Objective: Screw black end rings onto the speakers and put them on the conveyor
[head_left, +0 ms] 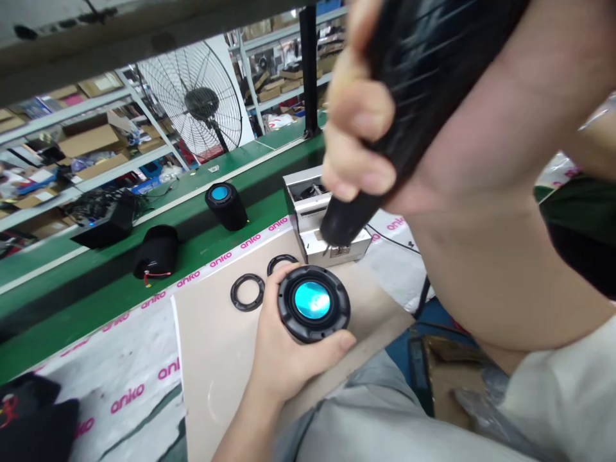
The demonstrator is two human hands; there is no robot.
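My left hand (282, 350) is wrapped round a black cylindrical speaker (314, 303) with a shiny blue disc on its upturned end, held just above a beige mat (216, 359). My right hand (366, 122) is raised close to the camera and grips a black electric screwdriver (409, 96), whose tip points down toward a small grey metal box (315, 221) beyond the speaker. Two black rings (247, 292) lie flat on the mat just left of the speaker.
A green conveyor belt (110, 282) runs across the back, carrying an upright black speaker (226, 205) with a blue top and another black speaker (156, 251) lying on its side. A large fan (197, 99) and shelves with boxes stand behind. White "anko" plastic wrap (129, 378) lies at left.
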